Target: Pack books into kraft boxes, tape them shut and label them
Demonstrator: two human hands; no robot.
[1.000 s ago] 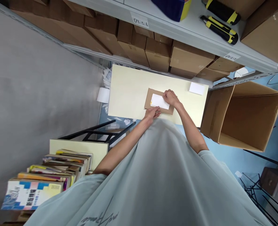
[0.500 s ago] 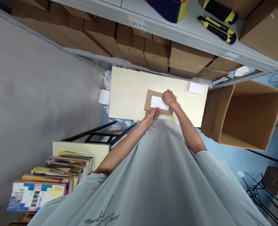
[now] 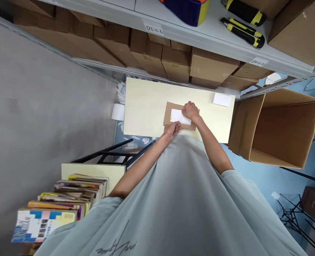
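A flat brown cardboard parcel (image 3: 168,111) lies on a pale yellow table (image 3: 146,106) with a white label (image 3: 177,115) on its top. My right hand (image 3: 191,111) rests on the right end of the label, fingers curled and pressing down on it. My left hand (image 3: 172,128) sits at the parcel's near edge, fingers bent and touching the cardboard beside the label's lower edge.
A stack of white labels (image 3: 222,99) lies at the table's far right corner. A large open cardboard box (image 3: 277,128) stands to the right. Closed boxes (image 3: 178,64) fill the shelf behind; utility knives (image 3: 242,30) lie on the shelf above. Books (image 3: 58,202) are stacked at lower left.
My right hand has slid slightly left along the label. The left hand stays at the parcel's near edge. The camera view shifted a little.
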